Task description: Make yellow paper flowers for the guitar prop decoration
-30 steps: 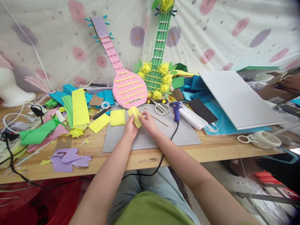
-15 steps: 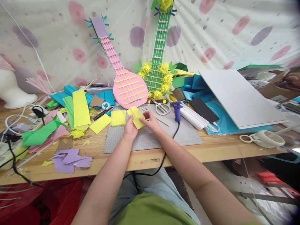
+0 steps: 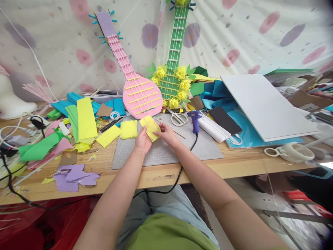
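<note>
Between my hands, above the grey cutting mat point(image 3: 166, 156), is a piece of yellow crepe paper point(image 3: 150, 127). My left hand point(image 3: 143, 141) holds it from the left and below, with the thumb along its edge. On the right edge, my right hand point(image 3: 166, 134) pinches the paper between thumb and fingers. A stack of yellow paper squares point(image 3: 128, 129) lies on the mat just left of my hands. Farther left is another yellow piece point(image 3: 108, 135). A thin wooden stick point(image 3: 179, 134) rests on the mat beyond my right hand.
A blue glue gun point(image 3: 195, 122) with a black cord stands right of my hands, near scissors point(image 3: 179, 118). Behind lean a pink paper instrument point(image 3: 142, 97) and a green one with yellow flowers point(image 3: 170, 85). Purple scraps point(image 3: 75, 177) lie left; a white board point(image 3: 265, 107) lies right.
The view has shifted slightly, so the bench things sit a little to the left and higher. Both hands keep their hold on the yellow paper, with little visible movement.
</note>
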Motion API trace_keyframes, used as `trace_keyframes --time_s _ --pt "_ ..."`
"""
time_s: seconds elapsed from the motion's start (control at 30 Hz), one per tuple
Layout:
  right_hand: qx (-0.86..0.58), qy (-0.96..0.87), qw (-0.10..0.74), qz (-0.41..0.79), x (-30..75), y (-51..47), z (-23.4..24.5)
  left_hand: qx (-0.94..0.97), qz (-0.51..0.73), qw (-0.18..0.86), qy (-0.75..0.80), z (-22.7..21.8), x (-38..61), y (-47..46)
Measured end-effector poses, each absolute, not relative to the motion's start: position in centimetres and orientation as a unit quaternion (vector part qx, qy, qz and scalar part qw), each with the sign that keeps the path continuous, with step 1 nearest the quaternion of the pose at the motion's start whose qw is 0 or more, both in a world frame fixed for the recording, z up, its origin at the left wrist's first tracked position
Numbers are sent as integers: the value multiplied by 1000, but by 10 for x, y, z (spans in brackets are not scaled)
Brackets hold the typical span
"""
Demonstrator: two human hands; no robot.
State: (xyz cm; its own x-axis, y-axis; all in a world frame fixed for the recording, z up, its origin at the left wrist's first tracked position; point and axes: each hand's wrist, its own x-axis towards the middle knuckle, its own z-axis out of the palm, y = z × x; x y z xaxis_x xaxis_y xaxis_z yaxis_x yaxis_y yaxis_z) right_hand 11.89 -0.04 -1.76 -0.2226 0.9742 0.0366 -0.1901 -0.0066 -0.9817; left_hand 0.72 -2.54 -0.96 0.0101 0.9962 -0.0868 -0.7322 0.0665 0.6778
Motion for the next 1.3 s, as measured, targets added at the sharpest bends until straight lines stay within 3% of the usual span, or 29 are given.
trace_keyframes --time_s 1.03,1.3 --pt "-359 -500 490 617 126 -1 -10 261 637 655 312 -8 11 -27" --pt "-368 -500 498 606 126 1 -10 293 667 584 359 -9 13 -27"
